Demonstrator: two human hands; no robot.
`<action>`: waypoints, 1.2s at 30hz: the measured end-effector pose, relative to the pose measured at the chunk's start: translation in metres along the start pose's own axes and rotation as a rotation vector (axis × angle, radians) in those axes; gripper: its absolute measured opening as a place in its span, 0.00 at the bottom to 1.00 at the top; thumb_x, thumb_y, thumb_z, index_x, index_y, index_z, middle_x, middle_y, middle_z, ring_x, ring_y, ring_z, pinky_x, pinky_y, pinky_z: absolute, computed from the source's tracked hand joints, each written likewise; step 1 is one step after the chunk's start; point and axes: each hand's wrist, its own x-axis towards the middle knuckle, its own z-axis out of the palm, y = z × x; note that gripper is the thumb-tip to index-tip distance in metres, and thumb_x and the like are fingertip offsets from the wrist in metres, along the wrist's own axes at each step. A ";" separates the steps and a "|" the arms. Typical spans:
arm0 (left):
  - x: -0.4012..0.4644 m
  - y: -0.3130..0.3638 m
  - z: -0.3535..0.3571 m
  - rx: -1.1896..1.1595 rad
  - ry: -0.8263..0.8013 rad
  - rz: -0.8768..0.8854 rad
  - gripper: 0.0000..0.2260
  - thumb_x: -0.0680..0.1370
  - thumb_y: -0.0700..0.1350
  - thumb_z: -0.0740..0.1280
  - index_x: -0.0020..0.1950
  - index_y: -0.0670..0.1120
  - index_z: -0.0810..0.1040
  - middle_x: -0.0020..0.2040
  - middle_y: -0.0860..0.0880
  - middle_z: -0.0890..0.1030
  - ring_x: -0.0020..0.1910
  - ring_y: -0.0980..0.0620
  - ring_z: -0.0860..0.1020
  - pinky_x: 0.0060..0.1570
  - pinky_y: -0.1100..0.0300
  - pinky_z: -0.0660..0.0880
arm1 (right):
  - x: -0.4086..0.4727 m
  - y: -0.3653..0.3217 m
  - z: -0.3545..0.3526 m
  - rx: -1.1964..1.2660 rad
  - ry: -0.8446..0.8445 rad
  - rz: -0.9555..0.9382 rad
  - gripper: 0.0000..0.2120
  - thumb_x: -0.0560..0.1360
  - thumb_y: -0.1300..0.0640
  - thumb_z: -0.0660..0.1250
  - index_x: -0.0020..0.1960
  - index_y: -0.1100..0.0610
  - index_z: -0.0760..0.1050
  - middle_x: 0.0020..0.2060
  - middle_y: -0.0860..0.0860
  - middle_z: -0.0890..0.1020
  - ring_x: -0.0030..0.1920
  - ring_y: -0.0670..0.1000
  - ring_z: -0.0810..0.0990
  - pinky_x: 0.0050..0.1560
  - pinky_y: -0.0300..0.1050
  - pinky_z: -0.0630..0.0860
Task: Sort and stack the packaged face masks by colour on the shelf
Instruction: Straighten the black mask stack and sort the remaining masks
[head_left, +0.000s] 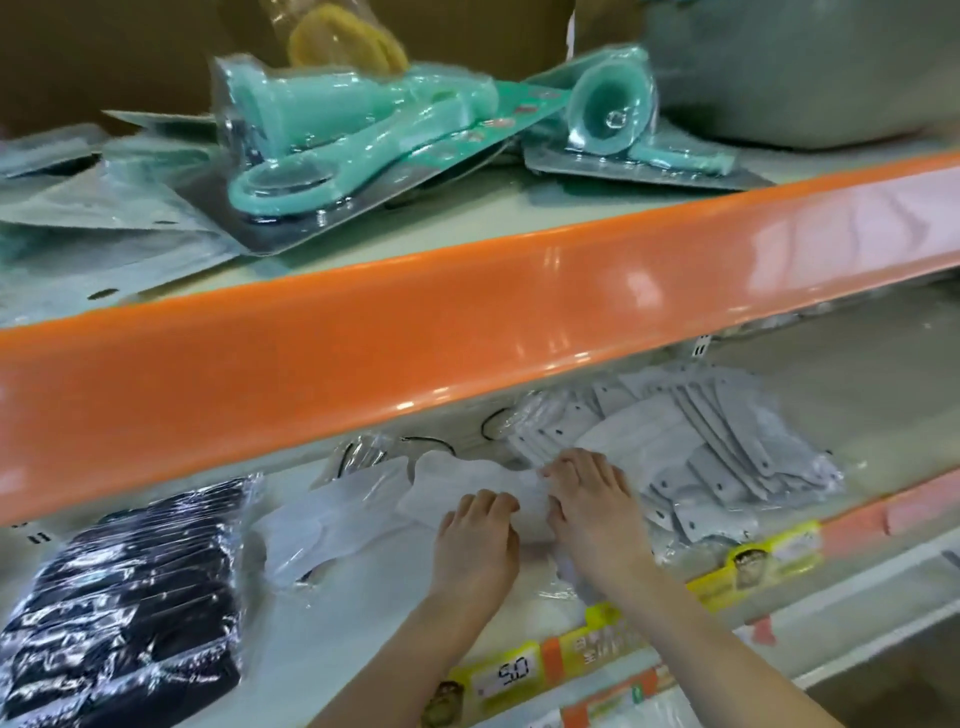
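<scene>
both hands, left hand and right hand, curl their fingers onto a white mask packet mid-shelf, likely gathering whites between the black mask stack and the grey-white pile.

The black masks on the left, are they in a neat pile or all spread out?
A fairly neat pile: the black masks overlap closely in shiny wrappers, apart from both hands.

Both forearms are bare up to the frame's edge, with no sleeves showing. The left hand and right hand wear no gloves, rings or watch.
</scene>
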 end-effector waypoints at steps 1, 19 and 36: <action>0.004 0.008 0.002 -0.019 -0.044 -0.019 0.13 0.75 0.40 0.59 0.56 0.50 0.78 0.53 0.54 0.78 0.54 0.51 0.76 0.49 0.58 0.72 | 0.003 0.006 -0.003 -0.029 -0.043 0.033 0.19 0.61 0.57 0.74 0.51 0.58 0.77 0.52 0.56 0.79 0.51 0.60 0.79 0.49 0.53 0.76; 0.047 0.050 0.020 -0.708 -0.008 -0.500 0.15 0.79 0.37 0.59 0.66 0.44 0.71 0.58 0.48 0.79 0.50 0.54 0.76 0.35 0.76 0.68 | 0.026 0.058 -0.011 0.012 -0.200 0.160 0.15 0.83 0.49 0.51 0.62 0.55 0.68 0.57 0.50 0.76 0.60 0.52 0.74 0.56 0.46 0.70; 0.069 0.077 0.024 -1.089 -0.061 -0.509 0.29 0.70 0.68 0.61 0.53 0.44 0.77 0.47 0.45 0.82 0.50 0.47 0.81 0.55 0.45 0.77 | 0.026 0.067 -0.029 0.430 -0.276 0.138 0.15 0.78 0.55 0.53 0.44 0.59 0.77 0.32 0.51 0.75 0.28 0.53 0.74 0.30 0.41 0.64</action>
